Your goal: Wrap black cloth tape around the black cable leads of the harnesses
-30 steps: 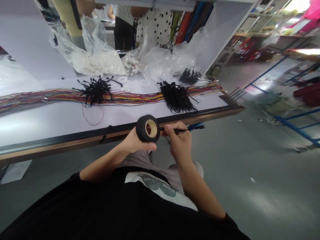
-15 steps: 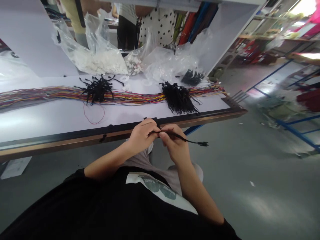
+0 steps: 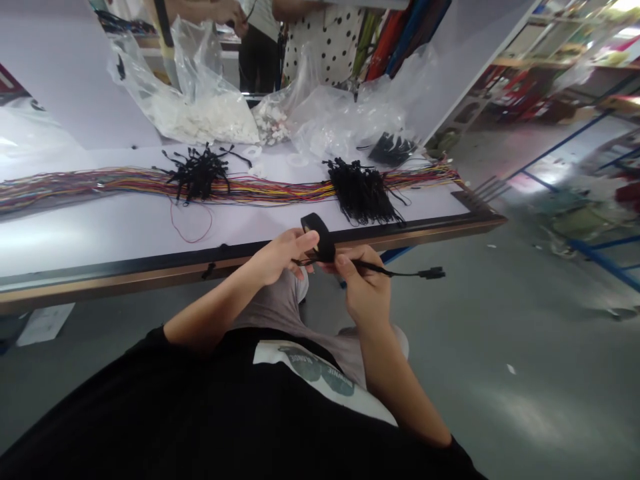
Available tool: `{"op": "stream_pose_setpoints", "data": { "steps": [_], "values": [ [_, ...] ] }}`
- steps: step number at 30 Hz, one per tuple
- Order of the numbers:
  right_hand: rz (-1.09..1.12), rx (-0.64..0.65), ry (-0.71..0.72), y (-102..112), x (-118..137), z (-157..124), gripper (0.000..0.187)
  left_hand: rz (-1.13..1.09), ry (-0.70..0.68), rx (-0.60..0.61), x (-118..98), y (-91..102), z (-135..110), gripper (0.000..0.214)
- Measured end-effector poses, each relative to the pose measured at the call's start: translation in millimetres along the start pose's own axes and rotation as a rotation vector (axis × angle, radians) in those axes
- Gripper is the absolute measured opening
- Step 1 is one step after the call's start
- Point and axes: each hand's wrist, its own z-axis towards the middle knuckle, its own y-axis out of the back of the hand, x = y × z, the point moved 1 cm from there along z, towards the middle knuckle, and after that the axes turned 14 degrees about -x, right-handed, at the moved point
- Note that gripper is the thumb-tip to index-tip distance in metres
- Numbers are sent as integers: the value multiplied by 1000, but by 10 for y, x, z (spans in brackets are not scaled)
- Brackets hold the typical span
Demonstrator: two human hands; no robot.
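left hand (image 3: 277, 257) is pinching tape roll (image 3: 320, 235) just above right hand (image 3: 366, 292); right hand is gripping black cable (image 3: 400, 272), plug end hanging free to its right; risk: cable twisting in that grip, tape going on wrinkled

Between the near edge of the white worktop (image 3: 125, 233) and the long band of multicoloured wires (image 3: 90, 187) we have a bare strip, crossed only by a thin red wire loop (image 3: 193, 230). A spiky heap of black cable pieces (image 3: 197, 175) and a denser black cable heap (image 3: 365, 193) sit on the band. Crumpled clear plastic bags (image 3: 200, 113) crowd the far edge. Just off the near edge, our left hand (image 3: 280, 257) with the black tape roll (image 3: 317, 237) and our right hand (image 3: 365, 293) with the thin black cable (image 3: 433, 273) hang over open grey floor (image 3: 500, 347).
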Motion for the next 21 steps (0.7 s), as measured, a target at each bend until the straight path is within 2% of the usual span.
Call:
{"op": "stream_pose_setpoints", "data": {
  "steps": [4, 9, 12, 15, 16, 18, 20, 21],
  "values": [
    [-31, -7, 27, 28, 8, -10, 19, 105, -86, -8, -49, -74, 9, 56],
    [27, -13, -39, 15, 52, -18, 21, 25, -92, -31, -52, -124, -15, 41],
    [122, -27, -126, -23, 65, -14, 25, -51, -259, -110, 0, -119, -54, 38],
    [135, -96, -122, -21, 39, 18, 26, -9, -422, -185, 48, -60, -136, 49],
    [107, -124, -81, -7, 30, 31, 25, 50, -474, -167, 53, -33, -166, 57],
    [11, -150, 44, 32, 30, 49, 23, 207, -563, -22, 52, 7, -217, 70],
    [-73, -108, 178, 65, 58, 49, 21, 323, -567, 143, 56, 16, -238, 64],
    [-94, -66, 238, 74, 79, 42, 20, 341, -529, 161, 62, 10, -234, 55]
  ]
}}
